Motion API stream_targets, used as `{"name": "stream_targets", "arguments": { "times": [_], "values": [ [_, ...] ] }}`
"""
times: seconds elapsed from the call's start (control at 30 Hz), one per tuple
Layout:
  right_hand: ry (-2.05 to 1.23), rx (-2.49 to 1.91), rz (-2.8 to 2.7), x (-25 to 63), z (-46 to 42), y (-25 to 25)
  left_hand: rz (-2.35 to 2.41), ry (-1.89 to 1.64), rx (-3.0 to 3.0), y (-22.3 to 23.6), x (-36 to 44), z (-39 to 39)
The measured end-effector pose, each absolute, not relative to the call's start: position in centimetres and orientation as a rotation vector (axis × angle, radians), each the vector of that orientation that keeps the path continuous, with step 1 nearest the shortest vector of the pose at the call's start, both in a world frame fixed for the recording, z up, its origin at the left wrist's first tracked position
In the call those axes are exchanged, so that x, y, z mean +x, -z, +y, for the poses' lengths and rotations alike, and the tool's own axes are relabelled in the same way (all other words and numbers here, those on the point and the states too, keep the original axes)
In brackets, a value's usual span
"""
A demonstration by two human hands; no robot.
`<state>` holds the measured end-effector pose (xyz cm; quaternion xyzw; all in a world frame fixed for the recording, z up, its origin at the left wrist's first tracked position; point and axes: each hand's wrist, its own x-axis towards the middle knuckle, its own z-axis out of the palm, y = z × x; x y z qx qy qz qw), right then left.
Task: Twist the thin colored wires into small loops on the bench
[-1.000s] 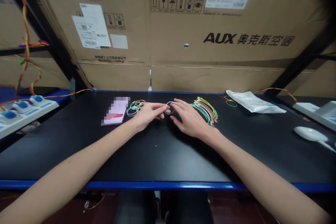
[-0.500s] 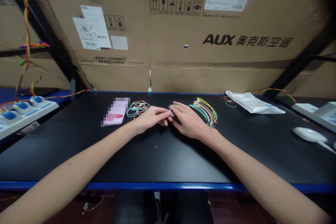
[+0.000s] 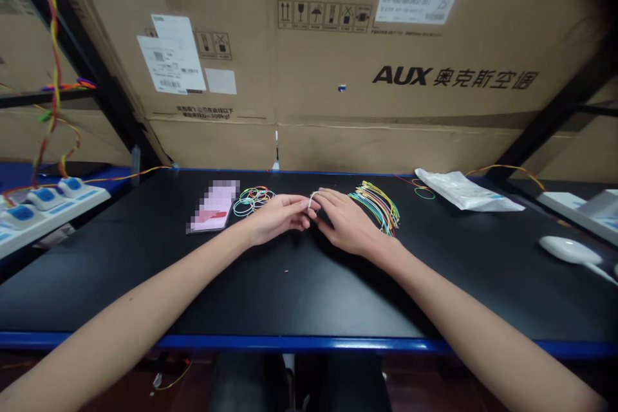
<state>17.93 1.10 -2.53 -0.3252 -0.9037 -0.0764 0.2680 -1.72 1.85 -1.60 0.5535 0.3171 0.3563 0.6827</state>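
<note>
Over the middle of the black table, my left hand (image 3: 280, 217) pinches a thin white wire (image 3: 311, 199) between thumb and fingertips. The wire bends in a small loop between the two hands. My right hand (image 3: 348, 220) faces it with bent fingers closed around the wire's other part, which its back mostly hides. Just behind my left hand lies a tangle of coiled coloured wires (image 3: 248, 200). Beside my right hand, partly covered by it, is a bundle of straighter wires (image 3: 381, 206) in yellow, green, white and red.
A phone (image 3: 212, 206) lies left of the coiled wires. Power strips (image 3: 53, 203) stand at the left and right edges. A white plastic bag (image 3: 466, 190) and a white spoon-shaped object (image 3: 570, 249) lie on the right. A large cardboard box (image 3: 318, 51) walls off the back.
The white wire between my fingertips now shows a rounder, more closed loop. My hands have barely shifted; the camera view has tilted very slightly.
</note>
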Motion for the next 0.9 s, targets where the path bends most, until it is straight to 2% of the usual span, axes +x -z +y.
{"name": "stream_targets", "arguments": {
  "times": [0.17,0.5,0.77,0.9],
  "values": [
    [0.191,-0.85,-2.46,17.7,1.0,2.8,0.781,-0.77,1.398,2.0,-1.5,1.7],
    [0.208,-0.905,-2.452,17.9,0.7,2.2,0.957,-0.992,1.424,1.8,-1.9,2.5],
    [0.181,-0.843,-2.496,17.8,0.9,2.7,0.672,-0.662,1.355,1.9,-1.5,1.6],
    [0.201,-0.85,-2.496,17.8,0.8,2.6,0.757,-0.715,1.518,1.7,-1.4,1.5]
  ]
}}
